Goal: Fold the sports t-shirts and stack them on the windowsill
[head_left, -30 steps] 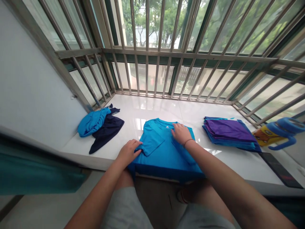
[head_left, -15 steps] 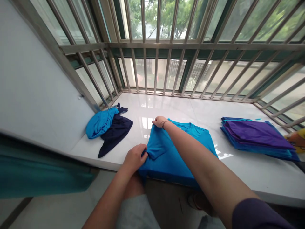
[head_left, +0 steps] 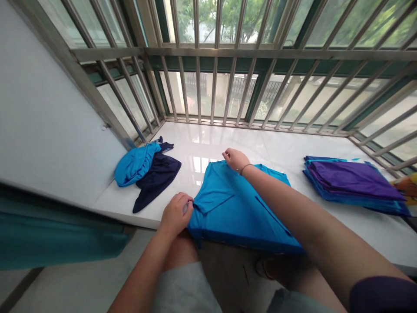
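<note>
A bright blue T-shirt [head_left: 221, 217] lies spread on the white ledge, its lower part hanging over the front edge. My left hand [head_left: 177, 214] is at its left side, fingers curled and closed on the sleeve edge. My right hand [head_left: 236, 160], wearing a thin bracelet, hovers at the shirt's top edge near the neckline. Its fingers are bent together and no cloth shows in them. Part of the neckline and the shirt's right side are hidden behind my right forearm.
On the left of the white ledge [head_left: 192, 134] lie a crumpled blue garment [head_left: 135, 165] and a dark navy one [head_left: 159, 178]. A stack of folded clothes [head_left: 355, 180], purple on top, sits at the right. Metal window bars [head_left: 215, 52] line the back.
My right hand has left the shirt's left shoulder and moved right along the top edge. My left hand has shifted slightly left with the sleeve edge, and the shirt's left side lies flatter.
</note>
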